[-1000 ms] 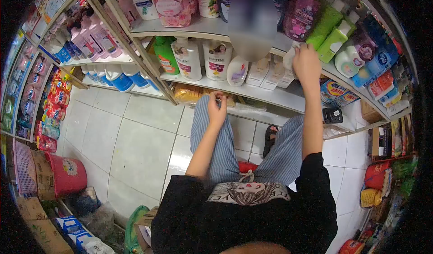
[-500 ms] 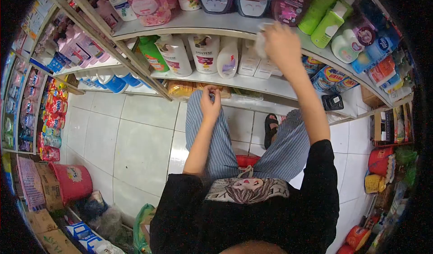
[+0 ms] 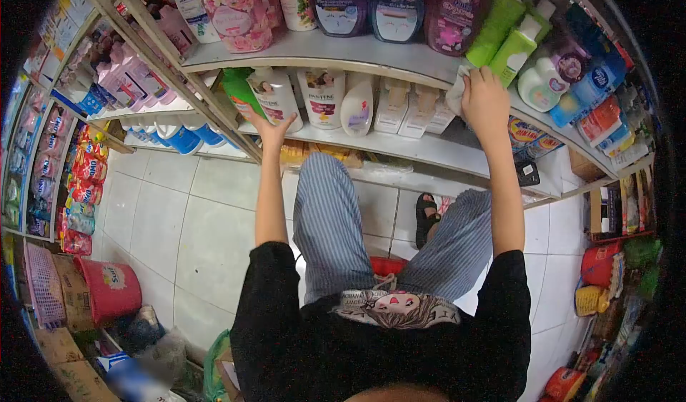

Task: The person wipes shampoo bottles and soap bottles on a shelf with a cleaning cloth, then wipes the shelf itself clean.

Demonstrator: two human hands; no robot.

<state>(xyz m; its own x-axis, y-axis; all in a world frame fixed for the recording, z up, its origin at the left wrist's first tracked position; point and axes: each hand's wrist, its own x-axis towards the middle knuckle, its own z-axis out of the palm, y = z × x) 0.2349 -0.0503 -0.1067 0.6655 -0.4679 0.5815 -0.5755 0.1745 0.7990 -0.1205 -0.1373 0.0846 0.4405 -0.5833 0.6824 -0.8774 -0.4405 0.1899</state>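
Note:
My left hand (image 3: pixel 270 129) is at the lower shelf, thumb and fingers spread before the base of a white Pantene shampoo bottle (image 3: pixel 275 95). A green bottle (image 3: pixel 241 87) with an orange label stands just left of that bottle. My right hand (image 3: pixel 487 103) grips a crumpled white cloth (image 3: pixel 457 91) at the front edge of the upper shelf (image 3: pixel 314 48), right below some bright green bottles (image 3: pixel 513 48). Along the lower shelf are a second Pantene bottle (image 3: pixel 323 100), a white lotion bottle (image 3: pixel 356 109) and several small white boxes (image 3: pixel 391 112).
Purple and dark blue bottles (image 3: pixel 397 9) fill the upper shelf. A small black object (image 3: pixel 527 173) lies at the lower shelf's right end. Tiled floor (image 3: pixel 214 223) stretches to the left, with a red bucket (image 3: pixel 113 288) and cardboard boxes. My knees (image 3: pixel 325 177) are close to the shelf.
My left hand has left my knee and reached up to the bottles on the lower shelf, its fingers now spread. My right hand has shifted right and down with the cloth along the upper shelf's edge.

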